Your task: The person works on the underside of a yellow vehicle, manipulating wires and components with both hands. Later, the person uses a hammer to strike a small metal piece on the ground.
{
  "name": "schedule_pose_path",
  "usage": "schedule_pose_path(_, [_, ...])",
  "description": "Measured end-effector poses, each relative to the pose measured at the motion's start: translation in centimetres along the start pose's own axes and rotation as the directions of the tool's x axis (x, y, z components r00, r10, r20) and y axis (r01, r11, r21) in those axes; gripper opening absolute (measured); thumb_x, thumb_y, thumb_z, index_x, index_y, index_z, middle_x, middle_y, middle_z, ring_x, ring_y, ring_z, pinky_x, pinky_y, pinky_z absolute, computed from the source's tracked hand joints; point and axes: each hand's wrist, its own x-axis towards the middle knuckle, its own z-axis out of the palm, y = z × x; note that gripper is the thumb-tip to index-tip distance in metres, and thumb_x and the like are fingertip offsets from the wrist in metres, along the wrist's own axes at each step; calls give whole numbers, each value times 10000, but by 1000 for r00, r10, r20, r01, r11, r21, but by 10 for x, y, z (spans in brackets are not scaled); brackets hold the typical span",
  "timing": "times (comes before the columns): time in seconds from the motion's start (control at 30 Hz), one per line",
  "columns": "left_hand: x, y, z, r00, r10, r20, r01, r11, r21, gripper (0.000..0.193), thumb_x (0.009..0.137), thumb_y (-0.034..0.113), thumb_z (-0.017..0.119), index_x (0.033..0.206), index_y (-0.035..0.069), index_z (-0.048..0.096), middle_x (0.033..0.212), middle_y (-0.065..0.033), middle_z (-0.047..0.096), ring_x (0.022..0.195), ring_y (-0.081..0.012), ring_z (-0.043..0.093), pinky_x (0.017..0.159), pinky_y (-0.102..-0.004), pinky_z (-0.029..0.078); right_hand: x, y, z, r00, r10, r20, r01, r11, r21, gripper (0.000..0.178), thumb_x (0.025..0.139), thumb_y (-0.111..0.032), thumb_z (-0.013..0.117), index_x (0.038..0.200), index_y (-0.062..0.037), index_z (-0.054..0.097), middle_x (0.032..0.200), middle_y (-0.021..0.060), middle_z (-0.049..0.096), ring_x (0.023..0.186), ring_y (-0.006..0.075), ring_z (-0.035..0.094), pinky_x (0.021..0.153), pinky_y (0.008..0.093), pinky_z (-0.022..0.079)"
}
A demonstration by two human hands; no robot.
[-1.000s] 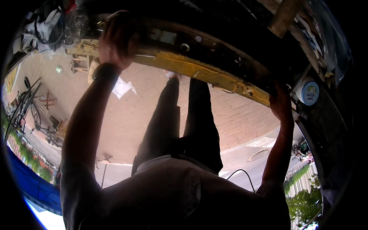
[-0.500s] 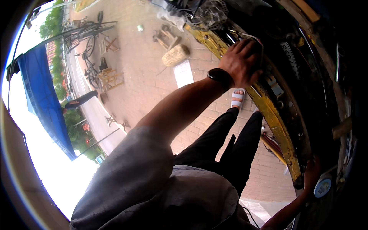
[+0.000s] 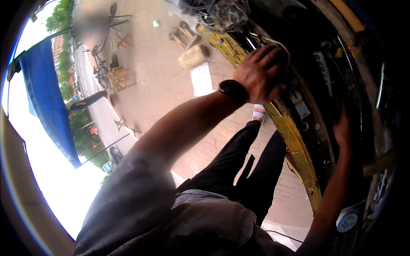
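My left hand [image 3: 261, 73], with a dark watch [image 3: 233, 90] at the wrist, lies over the worn yellow edge [image 3: 297, 141] of a dark workbench. Its fingers curl inward, and whatever lies under them is hidden. Close by its fingertips runs a thin bent rod [image 3: 279, 44]. My right hand [image 3: 341, 127] reaches deep into the shadowed bench, its fingers too dark to make out. A white plate with dark print [image 3: 321, 70] lies beyond it. Near my right forearm sits a round tin with a pale label [image 3: 347, 222].
Brake discs [image 3: 232, 15] and plastic wrapping crowd the bench's far end. On the brick paving are a stump-like block [image 3: 193, 56], a white sheet [image 3: 203, 80] and wooden stools [image 3: 121, 79]. A bicycle [image 3: 101, 70] and a blue canopy [image 3: 47, 102] stand at left.
My right hand has moved from beside the bench's near end, by the tin, farther up into the dark bench. My left hand stays over the yellow edge; the view has shifted slightly.
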Motion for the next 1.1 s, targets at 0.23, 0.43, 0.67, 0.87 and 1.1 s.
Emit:
schedule_pose_path(0.23, [13,-2,7,990,138,-25,-135,986,102,406,896,375,599,1165,101,732,1353,-216,632,1337,-453,536,1086,-573,472,56,42,27,995,-70,-65,70,997,-13,717,847,8,685,1523,-39,450,1440,247,566,1332,398,560,1120,457,473])
schedule_pose_path(0.43, [17,-7,12,989,144,30,-146,981,128,629,1017,563,411,1278,59,682,1425,-211,587,1344,-433,533,1114,-506,442,49,38,9,990,-137,-12,138,987,84,576,895,-86,705,1445,-33,542,1361,228,617,1233,371,629,1031,439,531])
schedule_pose_path(0.67, [17,-7,15,985,162,61,-169,977,127,654,1037,547,370,1367,33,604,1431,-263,565,1330,-478,533,1108,-539,450,52,-7,-3,979,-101,-179,176,863,473,514,998,-435,666,1332,-46,631,1144,158,730,1052,288,713,901,427,564])
schedule_pose_path(0.87, [16,-8,18,990,142,20,-143,983,111,608,974,498,443,1349,61,637,1445,-228,568,1346,-452,529,1093,-530,468,85,-38,11,938,-204,-279,281,920,273,545,949,-345,725,1387,-44,606,1214,191,718,1126,319,694,971,422,551])
schedule_pose_path(1.1, [15,-4,13,994,97,52,-103,987,121,586,974,500,454,1314,68,657,1452,-228,567,1359,-459,518,1103,-540,457,110,-45,29,954,-293,-63,300,934,194,334,919,-167,737,1225,-42,691,1056,194,744,972,328,727,834,437,571])
